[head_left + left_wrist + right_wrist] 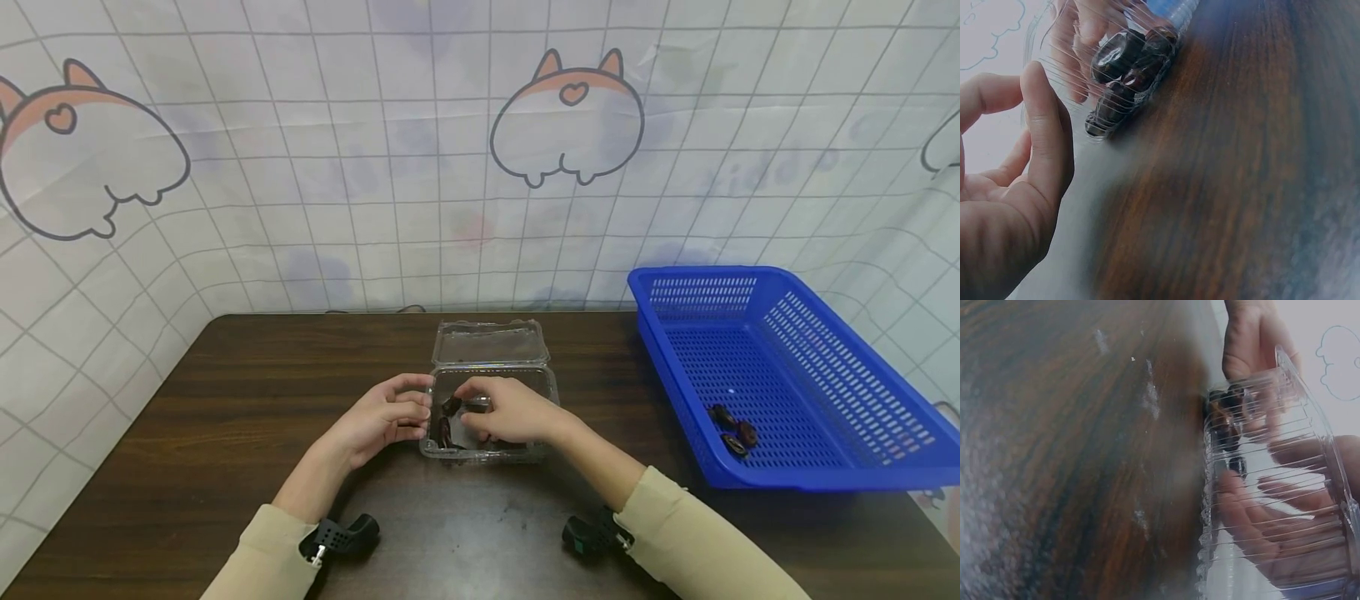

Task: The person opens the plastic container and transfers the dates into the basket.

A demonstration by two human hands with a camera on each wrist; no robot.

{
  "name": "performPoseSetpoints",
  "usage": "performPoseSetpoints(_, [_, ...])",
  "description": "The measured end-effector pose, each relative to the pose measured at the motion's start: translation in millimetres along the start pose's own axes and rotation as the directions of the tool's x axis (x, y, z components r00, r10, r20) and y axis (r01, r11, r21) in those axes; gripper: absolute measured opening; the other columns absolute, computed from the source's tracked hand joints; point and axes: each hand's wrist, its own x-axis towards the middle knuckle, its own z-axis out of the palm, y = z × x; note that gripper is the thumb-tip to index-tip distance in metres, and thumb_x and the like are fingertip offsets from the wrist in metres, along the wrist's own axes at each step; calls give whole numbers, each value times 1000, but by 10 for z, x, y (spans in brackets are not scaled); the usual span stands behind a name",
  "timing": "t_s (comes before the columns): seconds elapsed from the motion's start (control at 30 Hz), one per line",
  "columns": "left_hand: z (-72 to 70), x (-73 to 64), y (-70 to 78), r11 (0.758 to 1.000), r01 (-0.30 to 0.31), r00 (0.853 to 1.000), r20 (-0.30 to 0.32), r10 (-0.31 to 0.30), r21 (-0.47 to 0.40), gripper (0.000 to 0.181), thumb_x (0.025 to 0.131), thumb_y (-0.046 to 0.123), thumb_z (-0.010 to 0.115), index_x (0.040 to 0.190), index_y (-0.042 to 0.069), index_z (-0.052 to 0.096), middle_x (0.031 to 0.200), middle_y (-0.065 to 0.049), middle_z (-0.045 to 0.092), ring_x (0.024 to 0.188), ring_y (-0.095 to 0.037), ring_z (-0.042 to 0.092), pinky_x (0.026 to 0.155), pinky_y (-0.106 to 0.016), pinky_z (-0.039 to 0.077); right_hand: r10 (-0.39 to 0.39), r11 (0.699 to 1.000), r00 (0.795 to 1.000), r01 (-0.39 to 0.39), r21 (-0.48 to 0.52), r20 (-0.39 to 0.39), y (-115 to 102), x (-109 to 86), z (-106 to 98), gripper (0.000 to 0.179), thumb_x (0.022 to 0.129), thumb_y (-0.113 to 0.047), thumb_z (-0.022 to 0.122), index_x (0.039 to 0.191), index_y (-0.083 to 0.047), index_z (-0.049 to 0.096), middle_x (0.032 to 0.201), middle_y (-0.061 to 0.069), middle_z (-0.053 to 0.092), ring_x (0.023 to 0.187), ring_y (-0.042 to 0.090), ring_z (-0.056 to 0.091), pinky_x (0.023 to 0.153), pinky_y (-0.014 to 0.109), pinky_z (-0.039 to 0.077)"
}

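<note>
A clear plastic clamshell box (491, 457) stands on the table with its lid (491, 343) folded back. Dark, glossy dates (445, 432) lie at its left end, also visible through the wall in the left wrist view as several dates (1116, 56). My left hand (386, 419) rests its fingertips against the box's left side. Inside the box, my right hand (510, 408) reaches down with bent fingers, index fingertip beside one date (452, 406). A gap shows between its thumb and index finger. Its other fingers are partly hidden.
A blue perforated plastic basket (795, 477) stands at the right, with several dates (733, 431) near its left wall. The dark wooden table (247, 417) meets a grid-patterned cloth (345, 208) at the back. Each wrist wears a black strap device (341, 537).
</note>
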Motion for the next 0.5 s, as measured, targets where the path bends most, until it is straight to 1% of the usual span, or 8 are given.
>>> performPoseSetpoints(0.17, [2,0,8,1000,3,1000,1,-3,-2,57,97,1,62,149,-2,37,106,-8,59,82,-14,63,76,-28,59,16,999,999,-18,48,33,20,15,2,41,101,-18,65,139,-3,58,133,14,61,73,17,70,63,30,57])
performPoseSetpoints(0.3, [7,-1,14,1000,5,1000,4,-5,-4,57,97,1,62,148,-2,38,105,-7,59,82,-14,63,76,-28,59,14,996,999,-18,83,48,40,33,4,41,101,-19,66,138,-3,58,132,13,61,75,17,69,65,30,58])
performPoseSetpoints(0.5, [5,2,15,1000,9,1000,-5,-9,-7,55,97,-1,61,148,-1,39,104,-7,59,81,-15,64,75,-29,59,19,994,998,-26,105,64,60,71,10,43,101,-19,66,139,-3,57,131,12,60,76,17,69,67,30,58])
